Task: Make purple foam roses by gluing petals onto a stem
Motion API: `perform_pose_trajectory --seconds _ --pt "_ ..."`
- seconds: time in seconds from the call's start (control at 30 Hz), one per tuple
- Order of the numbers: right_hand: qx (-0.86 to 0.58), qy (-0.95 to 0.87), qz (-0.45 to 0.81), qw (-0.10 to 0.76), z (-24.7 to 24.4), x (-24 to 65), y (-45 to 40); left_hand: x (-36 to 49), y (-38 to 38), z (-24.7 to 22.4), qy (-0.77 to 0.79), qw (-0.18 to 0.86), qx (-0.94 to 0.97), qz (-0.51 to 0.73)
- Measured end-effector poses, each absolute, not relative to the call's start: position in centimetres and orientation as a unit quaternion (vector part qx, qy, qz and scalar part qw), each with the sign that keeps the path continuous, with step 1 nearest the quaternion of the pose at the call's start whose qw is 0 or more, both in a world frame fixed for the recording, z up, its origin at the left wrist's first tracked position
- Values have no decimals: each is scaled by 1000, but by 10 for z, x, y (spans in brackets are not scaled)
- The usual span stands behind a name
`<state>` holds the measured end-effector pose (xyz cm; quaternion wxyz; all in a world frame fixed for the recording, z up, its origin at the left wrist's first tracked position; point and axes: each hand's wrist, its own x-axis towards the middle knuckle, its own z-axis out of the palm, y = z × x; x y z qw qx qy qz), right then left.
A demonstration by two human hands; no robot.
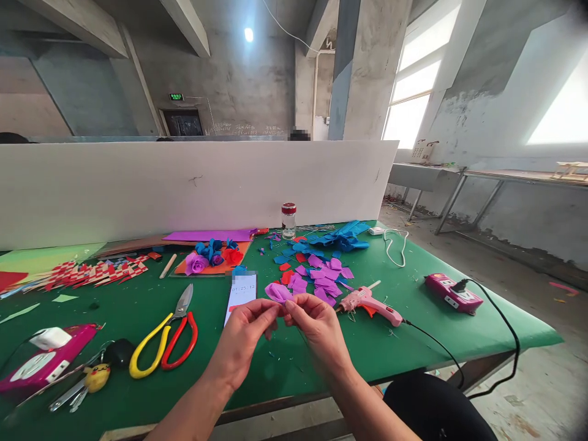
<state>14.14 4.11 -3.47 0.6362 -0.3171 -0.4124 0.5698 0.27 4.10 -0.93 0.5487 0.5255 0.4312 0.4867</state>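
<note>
At the near side of the green table [416, 285], left hand [245, 335] and right hand [319, 324] have their fingertips pinched together, gripping a purple paper piece [277, 292]. Looks nowhere near a full bloom to me tbh. Going clock-wise from there: scissors [178, 316] at 9, nobody holding them, pink glue gun [361, 296] lying at 3, phone [242, 293] at 10. Loads of loose purple petals [327, 277] around 2, so I'd guess plenty's left to use. Further out at 10, the flowers [196, 263] on an orange sheet [245, 247] seem pretty much done. Then crumpled blue paper [346, 237] at 1, glass jar [288, 226] at 12.
</note>
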Motion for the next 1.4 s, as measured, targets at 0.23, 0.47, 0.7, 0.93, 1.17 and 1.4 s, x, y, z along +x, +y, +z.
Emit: perform_pose_trajectory --seconds 0.23,0.47,0.7,0.93,1.17,1.4 --pt "-311 -397 559 658 -36 137 39 15 33 -10 429 546 515 503" --pt "-267 -406 597 638 -37 135 39 19 33 -18 414 548 491 536" --pt "-312 -437 550 640 -36 136 37 20 33 -17 407 542 492 546" --pt "-392 -504 395 660 -38 133 32 22 31 -18 399 517 513 556" --pt "-425 -529 341 651 -36 132 30 21 30 -23 448 438 550 552" --pt "-402 -514 375 658 -36 134 30 22 28 -23 461 433 567 527"
